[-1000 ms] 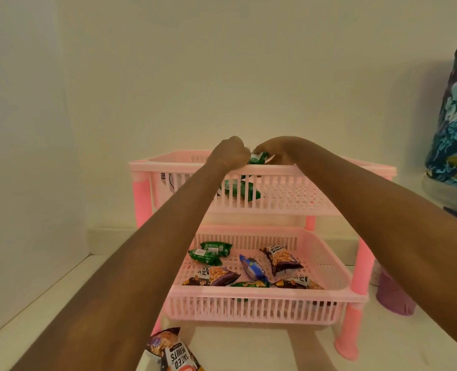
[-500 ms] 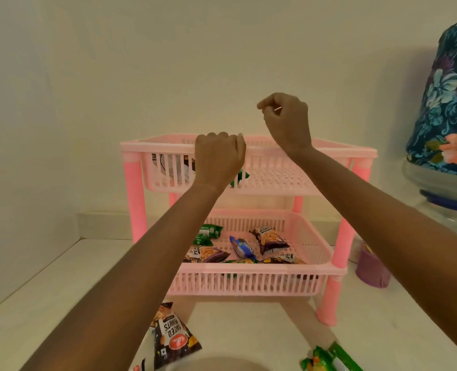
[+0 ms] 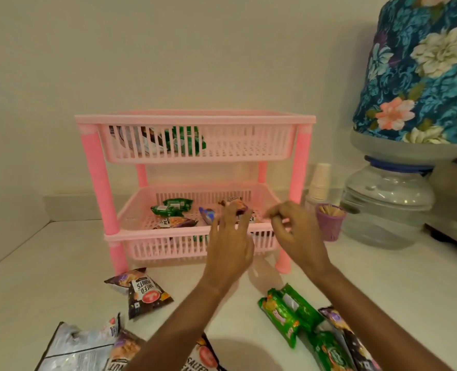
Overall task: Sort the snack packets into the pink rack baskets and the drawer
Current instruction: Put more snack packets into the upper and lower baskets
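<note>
A pink two-tier rack (image 3: 96,167) stands on the white counter against the wall. Its upper basket (image 3: 248,145) holds green and dark packets (image 3: 184,139) at its left. The lower basket (image 3: 168,245) holds several small packets, green (image 3: 172,206) and brown (image 3: 177,222). My left hand (image 3: 228,245) hovers in front of the lower basket, fingers spread, holding nothing. My right hand (image 3: 294,234) is beside it, fingers loosely curled, empty. Loose packets lie on the counter: dark peanut packets (image 3: 144,290) at left, green packets (image 3: 289,309) at right. No drawer is in view.
A large water bottle under a floral cover (image 3: 417,76) stands at the right. A stack of paper cups (image 3: 320,180) and a small purple cup of sticks (image 3: 329,220) sit beside the rack's right leg. A silver packet (image 3: 80,346) lies at the bottom left.
Both hands have come down from the upper basket's rim to the front of the lower basket. The view has dropped, showing more packets on the counter.
</note>
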Demonstrator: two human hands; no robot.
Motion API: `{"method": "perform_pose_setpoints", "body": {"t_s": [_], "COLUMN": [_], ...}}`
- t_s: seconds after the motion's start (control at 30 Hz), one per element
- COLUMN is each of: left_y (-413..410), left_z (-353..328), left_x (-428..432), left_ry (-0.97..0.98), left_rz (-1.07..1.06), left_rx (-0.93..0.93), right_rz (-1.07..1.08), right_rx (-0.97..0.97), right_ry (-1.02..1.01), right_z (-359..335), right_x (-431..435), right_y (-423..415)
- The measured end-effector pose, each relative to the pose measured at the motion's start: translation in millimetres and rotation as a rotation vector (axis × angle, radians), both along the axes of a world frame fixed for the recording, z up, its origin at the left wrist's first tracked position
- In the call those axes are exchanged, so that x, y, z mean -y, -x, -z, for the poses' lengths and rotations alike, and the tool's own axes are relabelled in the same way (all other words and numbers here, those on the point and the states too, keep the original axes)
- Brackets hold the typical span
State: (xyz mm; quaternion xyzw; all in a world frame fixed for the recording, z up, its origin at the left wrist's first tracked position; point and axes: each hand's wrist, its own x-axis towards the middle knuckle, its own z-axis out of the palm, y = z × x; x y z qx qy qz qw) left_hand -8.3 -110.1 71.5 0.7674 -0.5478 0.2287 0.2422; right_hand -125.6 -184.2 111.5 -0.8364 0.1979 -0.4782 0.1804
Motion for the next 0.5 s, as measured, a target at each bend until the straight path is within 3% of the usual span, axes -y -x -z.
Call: {"method": "perform_pose_setpoints", "body": {"t_s": [0.17,0.3,0.5], "left_y": [51,83,97], "left_z": [54,77,104], "left_x": [6,9,15], "left_ry": [-0.178,-0.462,-0.47], "left_rz": [0.129,0.121,0.074], "left_rx": [-0.223,-0.433,-0.489], "right_rz": [0.133,0.196,0.246], "right_rx": [-0.283,-0.539,-0.757], "right_ry": [-0.202,-0.296,-0.273], "right_z": [60,92,130], "right_x": [-9,-22,-38], "right_y": [44,74,102]}}
